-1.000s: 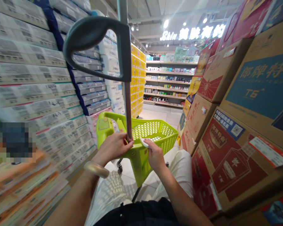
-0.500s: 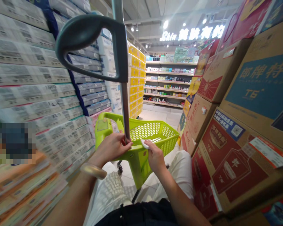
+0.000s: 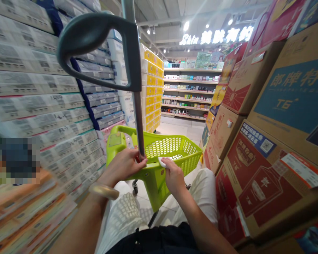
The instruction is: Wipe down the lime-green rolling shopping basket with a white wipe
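A bright green wheeled shopping basket [image 3: 154, 183] stands between my knees, its slotted tub pointing away from me. From its near end rises a metal pole [image 3: 137, 120] with a dark grey looped handle [image 3: 134, 60]. My left hand [image 3: 125, 164], a gold bangle at its wrist, is closed round the foot of the pole; some fingers are hidden behind it. My right hand [image 3: 174, 176] pinches a small white wipe [image 3: 162, 162] against the basket's near rim. Whether it is cloth or paper I cannot tell.
Stacked white packs [image 3: 42, 84] wall in the left side. Cardboard cartons [image 3: 265, 176] are piled close on the right. Beyond the basket are yellow packs [image 3: 151, 91], pale floor tiles [image 3: 172, 125] and stocked shelves [image 3: 190, 84]. A blurred-out patch covers something at far left.
The pole and handle have tipped slightly to the left, with my left hand shifting a little along. My right hand and the wipe stay almost at the same spot on the rim.
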`<state>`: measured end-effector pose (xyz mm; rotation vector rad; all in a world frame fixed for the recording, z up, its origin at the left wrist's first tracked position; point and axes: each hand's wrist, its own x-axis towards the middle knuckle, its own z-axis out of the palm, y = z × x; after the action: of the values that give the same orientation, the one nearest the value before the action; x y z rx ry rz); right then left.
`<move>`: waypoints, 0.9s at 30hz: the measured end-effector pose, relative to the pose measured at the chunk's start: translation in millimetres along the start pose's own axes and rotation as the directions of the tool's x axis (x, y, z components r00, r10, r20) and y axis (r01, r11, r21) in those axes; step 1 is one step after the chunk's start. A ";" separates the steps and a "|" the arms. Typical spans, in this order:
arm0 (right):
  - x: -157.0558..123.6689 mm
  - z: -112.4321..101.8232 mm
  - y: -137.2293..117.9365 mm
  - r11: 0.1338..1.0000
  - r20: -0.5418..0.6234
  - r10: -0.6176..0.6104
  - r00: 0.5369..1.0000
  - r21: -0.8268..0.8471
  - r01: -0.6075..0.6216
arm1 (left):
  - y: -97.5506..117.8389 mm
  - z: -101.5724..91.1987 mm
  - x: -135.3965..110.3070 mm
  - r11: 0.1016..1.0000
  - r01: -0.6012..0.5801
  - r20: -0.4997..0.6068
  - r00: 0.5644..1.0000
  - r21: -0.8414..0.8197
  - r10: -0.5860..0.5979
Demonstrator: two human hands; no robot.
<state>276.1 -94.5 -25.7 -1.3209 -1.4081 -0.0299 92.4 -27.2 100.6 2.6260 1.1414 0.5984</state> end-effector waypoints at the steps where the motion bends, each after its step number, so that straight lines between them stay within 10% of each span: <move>1: -0.1 2.4 -6.1 0.999 0.019 -0.026 0.999 0.020 0.025 | -2.2 0.3 0.0 1.000 -0.004 -0.009 1.000 0.003 0.004; 6: -3.5 9.5 -26.7 0.972 0.120 -0.207 0.971 0.136 0.190 | -8.1 -1.9 -0.4 1.000 -0.013 0.001 1.000 -0.002 0.013; 14: -2.3 -3.4 11.7 0.995 0.002 0.060 0.998 -0.085 -0.060 | -2.9 -7.3 -3.5 0.999 0.046 0.013 0.999 0.017 -0.047; 21: -3.3 6.7 -28.6 0.975 0.129 -0.209 0.969 0.107 0.196 | -4.7 -3.1 -1.8 1.000 0.011 0.014 1.000 0.001 -0.011; 27: -4.7 -4.6 12.7 0.997 -0.005 0.027 1.000 -0.071 -0.028 | -5.8 -6.7 -3.6 1.000 0.013 0.005 1.000 0.000 -0.013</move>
<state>286.6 -96.0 -35.4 -1.3976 -1.3959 -0.0649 83.5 -25.7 103.5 2.6157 1.1566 0.5895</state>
